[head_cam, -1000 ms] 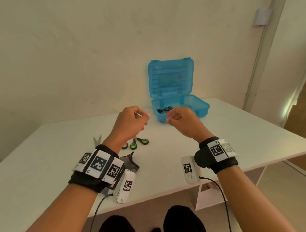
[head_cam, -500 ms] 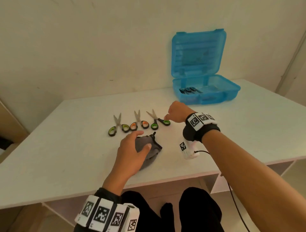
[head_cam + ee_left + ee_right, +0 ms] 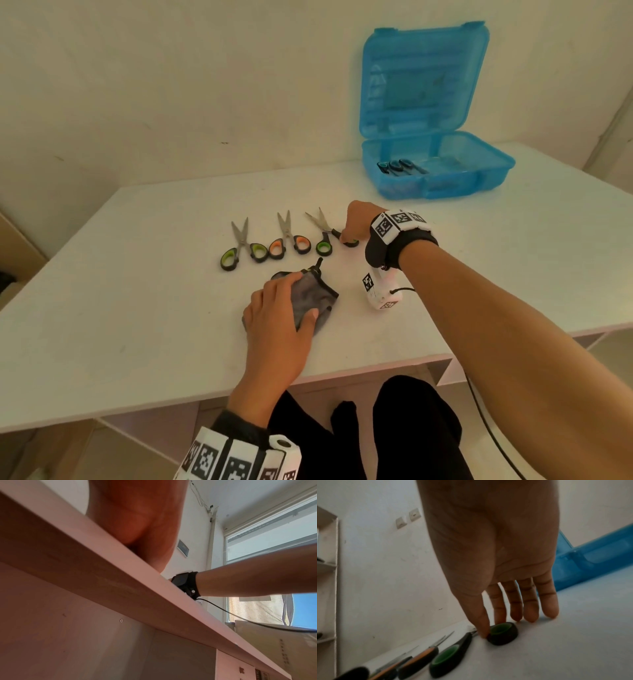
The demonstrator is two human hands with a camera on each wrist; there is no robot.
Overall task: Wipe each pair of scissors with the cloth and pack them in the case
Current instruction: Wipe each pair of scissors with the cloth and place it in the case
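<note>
The case [image 3: 435,178] sits open at the far right of the table [image 3: 137,325], lid upright against the wall; dark-handled scissors [image 3: 399,167] already lie inside at its left end.

Left of the case and nearer the person, three more pairs lie in a row, blades pointing to the wall. The pair nearest the case, green scissors [image 3: 323,236], is under the right hand [image 3: 358,219]. In the right wrist view the thumb [image 3: 481,622] and forefinger come down on either side of its far handle ring [image 3: 503,633], touching it, fingers nearly straight and not curled round anything (a grip not yet made). The ring lies flat on the table.

Next in the row, farther from the case, are the orange scissors [image 3: 287,238], then a second green pair [image 3: 243,246] at the row's end.

The cloth [image 3: 313,298], grey and crumpled, lies in front of the row, well apart from the case. The left hand [image 3: 274,315] rests flat on it, fingers spread over the fabric and thumb at its near edge, pressing rather than clutching. The left wrist view shows only the table edge from below.
</note>
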